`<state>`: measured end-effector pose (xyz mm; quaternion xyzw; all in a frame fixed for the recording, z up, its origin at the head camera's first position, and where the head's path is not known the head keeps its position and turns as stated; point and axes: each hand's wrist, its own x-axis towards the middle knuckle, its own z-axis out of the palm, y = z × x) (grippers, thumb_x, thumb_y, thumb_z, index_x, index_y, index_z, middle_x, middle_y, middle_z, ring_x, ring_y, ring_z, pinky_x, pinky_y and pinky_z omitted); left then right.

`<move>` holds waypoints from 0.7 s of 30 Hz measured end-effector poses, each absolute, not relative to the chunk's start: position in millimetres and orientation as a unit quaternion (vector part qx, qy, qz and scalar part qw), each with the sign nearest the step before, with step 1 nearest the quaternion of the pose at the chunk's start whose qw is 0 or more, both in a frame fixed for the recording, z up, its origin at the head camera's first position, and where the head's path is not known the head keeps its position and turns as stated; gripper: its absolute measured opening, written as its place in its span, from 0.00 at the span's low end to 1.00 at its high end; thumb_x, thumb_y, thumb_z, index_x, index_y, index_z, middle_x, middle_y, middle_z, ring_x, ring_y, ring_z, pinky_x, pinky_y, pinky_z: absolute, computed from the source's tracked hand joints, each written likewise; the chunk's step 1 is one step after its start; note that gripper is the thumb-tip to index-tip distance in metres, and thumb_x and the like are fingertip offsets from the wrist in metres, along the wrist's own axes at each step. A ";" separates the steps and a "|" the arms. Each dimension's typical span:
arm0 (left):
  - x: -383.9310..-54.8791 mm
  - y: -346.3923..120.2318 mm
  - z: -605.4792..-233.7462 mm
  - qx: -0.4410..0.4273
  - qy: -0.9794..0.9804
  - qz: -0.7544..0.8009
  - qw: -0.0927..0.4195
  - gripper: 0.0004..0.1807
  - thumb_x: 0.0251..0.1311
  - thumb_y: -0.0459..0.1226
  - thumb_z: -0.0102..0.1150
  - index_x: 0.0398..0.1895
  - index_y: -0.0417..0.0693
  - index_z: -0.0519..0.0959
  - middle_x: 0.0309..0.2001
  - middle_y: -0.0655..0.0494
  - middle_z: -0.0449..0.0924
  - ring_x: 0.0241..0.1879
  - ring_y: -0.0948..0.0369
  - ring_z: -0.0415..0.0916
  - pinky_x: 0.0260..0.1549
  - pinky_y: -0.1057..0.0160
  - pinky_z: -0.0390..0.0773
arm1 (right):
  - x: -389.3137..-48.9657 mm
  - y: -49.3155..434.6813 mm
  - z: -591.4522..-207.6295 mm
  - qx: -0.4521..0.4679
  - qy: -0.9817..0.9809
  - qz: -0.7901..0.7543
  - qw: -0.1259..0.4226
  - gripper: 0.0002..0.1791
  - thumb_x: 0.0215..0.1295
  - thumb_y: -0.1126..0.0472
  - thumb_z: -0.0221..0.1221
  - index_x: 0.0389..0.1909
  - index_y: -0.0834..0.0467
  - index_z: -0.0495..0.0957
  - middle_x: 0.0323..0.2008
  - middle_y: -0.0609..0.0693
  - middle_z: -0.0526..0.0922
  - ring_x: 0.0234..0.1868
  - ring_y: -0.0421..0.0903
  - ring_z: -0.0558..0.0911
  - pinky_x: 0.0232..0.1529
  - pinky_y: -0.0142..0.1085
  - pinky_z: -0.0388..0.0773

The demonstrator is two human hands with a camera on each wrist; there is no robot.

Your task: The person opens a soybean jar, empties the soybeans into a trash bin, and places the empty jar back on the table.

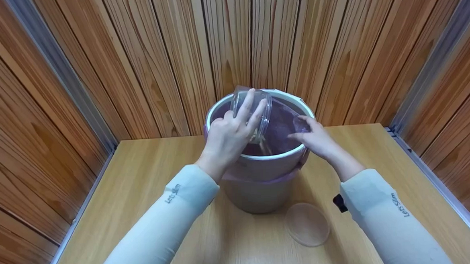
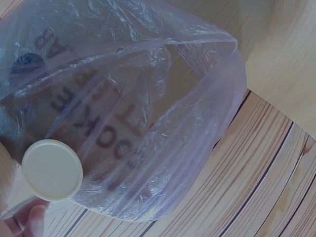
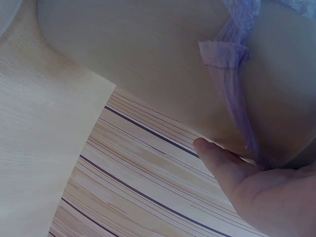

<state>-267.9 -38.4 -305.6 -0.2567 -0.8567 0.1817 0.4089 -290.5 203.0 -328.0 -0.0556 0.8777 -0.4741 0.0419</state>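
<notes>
My left hand (image 1: pixel 231 132) holds a clear plastic container (image 1: pixel 254 111) tilted over the bin, two of its fingers stretched along the outside. Pale bits show at the container's lower edge. The bin (image 1: pixel 258 195) is round and light, lined with a thin purple bag (image 1: pixel 280 121) folded over its rim. At the right of the rim, my right hand (image 1: pixel 315 136) holds the bag's film; the right wrist view shows a digit along the bin's outer side. In the left wrist view, a round cream disc (image 2: pixel 52 169) sits by the left fingers (image 2: pixel 35 220); its kind is unclear.
A round translucent lid (image 1: pixel 307 224) lies on the wooden table (image 1: pixel 162 200), in front of the bin to the right. Wood-panelled walls (image 1: pixel 167 63) stand behind the bin and at both sides. Dark lettering shows through the bag in the left wrist view.
</notes>
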 end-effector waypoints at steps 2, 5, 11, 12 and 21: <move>-267.3 -38.5 -304.9 -0.258 -0.858 0.188 0.403 0.41 0.63 0.32 0.58 0.78 0.59 0.55 0.76 0.48 0.58 0.27 0.61 0.75 0.15 0.67 0.74 | -290.4 202.5 -328.0 -0.056 0.878 -0.474 0.042 0.43 0.66 0.58 0.57 0.76 0.68 0.48 0.74 0.69 0.55 0.75 0.65 0.57 0.75 0.55 0.53; -266.2 -38.2 -303.6 -0.260 -0.859 0.202 0.393 0.41 0.64 0.34 0.58 0.78 0.60 0.54 0.76 0.48 0.56 0.27 0.62 0.75 0.16 0.67 0.74 | -290.3 202.2 -328.3 -0.057 0.877 -0.475 0.041 0.43 0.66 0.57 0.57 0.75 0.68 0.48 0.74 0.69 0.55 0.75 0.65 0.57 0.75 0.55 0.53; -264.6 -35.7 -301.4 -0.267 -0.853 0.233 0.383 0.42 0.66 0.33 0.57 0.79 0.62 0.50 0.78 0.50 0.54 0.29 0.62 0.76 0.17 0.69 0.74 | -289.9 203.1 -328.3 -0.049 0.879 -0.473 0.042 0.43 0.66 0.57 0.58 0.76 0.67 0.48 0.74 0.70 0.54 0.75 0.65 0.55 0.75 0.56 0.52; -264.5 -35.6 -301.1 -0.269 -0.853 0.236 0.380 0.42 0.66 0.33 0.57 0.79 0.61 0.50 0.78 0.50 0.53 0.29 0.62 0.77 0.17 0.69 0.74 | -289.9 203.0 -328.1 -0.048 0.879 -0.473 0.042 0.43 0.66 0.58 0.58 0.76 0.68 0.48 0.74 0.70 0.54 0.75 0.65 0.55 0.75 0.56 0.52; -265.5 -36.8 -302.5 -0.278 -0.834 0.247 0.408 0.42 0.65 0.33 0.58 0.78 0.62 0.52 0.77 0.52 0.56 0.30 0.61 0.77 0.16 0.69 0.72 | -290.7 202.5 -328.7 -0.051 0.880 -0.470 0.041 0.44 0.66 0.56 0.58 0.76 0.68 0.47 0.74 0.70 0.53 0.75 0.66 0.56 0.75 0.56 0.53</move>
